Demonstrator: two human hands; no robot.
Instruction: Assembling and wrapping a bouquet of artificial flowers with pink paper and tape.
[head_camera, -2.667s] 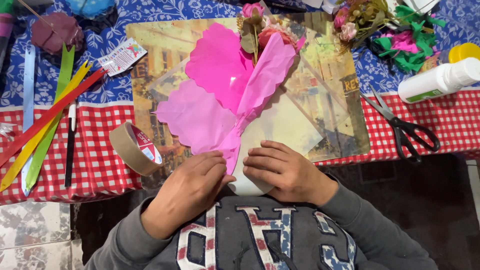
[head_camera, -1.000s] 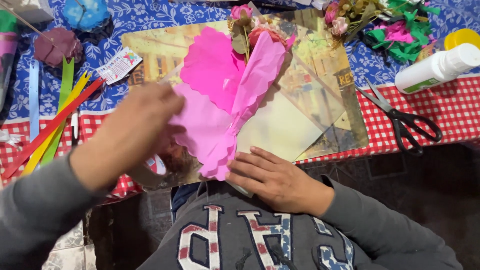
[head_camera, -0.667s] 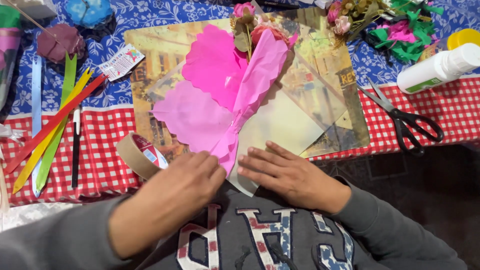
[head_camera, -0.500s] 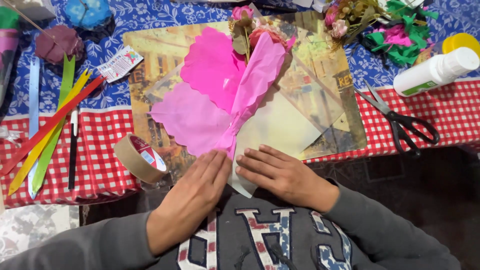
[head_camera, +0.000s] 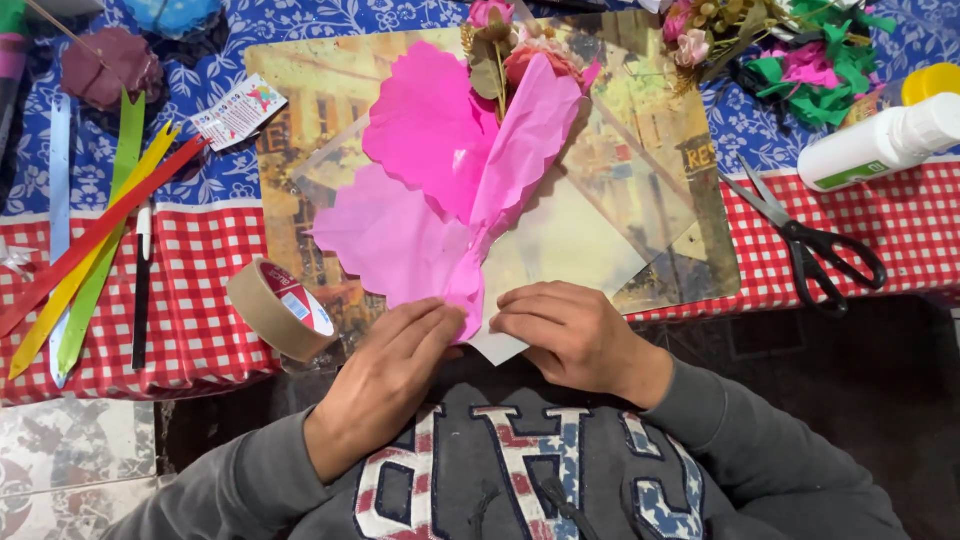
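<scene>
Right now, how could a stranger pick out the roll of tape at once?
Start at the red-and-white checked cloth along the table's near edge. Just left of the person's left hand stands the brown roll of tape, tilted on its edge: the only ring-shaped thing among flat paper strips.

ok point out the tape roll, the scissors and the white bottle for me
tape roll (head_camera: 280, 310), head view, on its tan outer band
scissors (head_camera: 810, 240), head view, on the pivot where blades meet the black handles
white bottle (head_camera: 880, 145), head view, on the middle of its body

Bright, even overhead light, soft shadows, mostly sharp; edges perhaps slightly stretched.
</scene>
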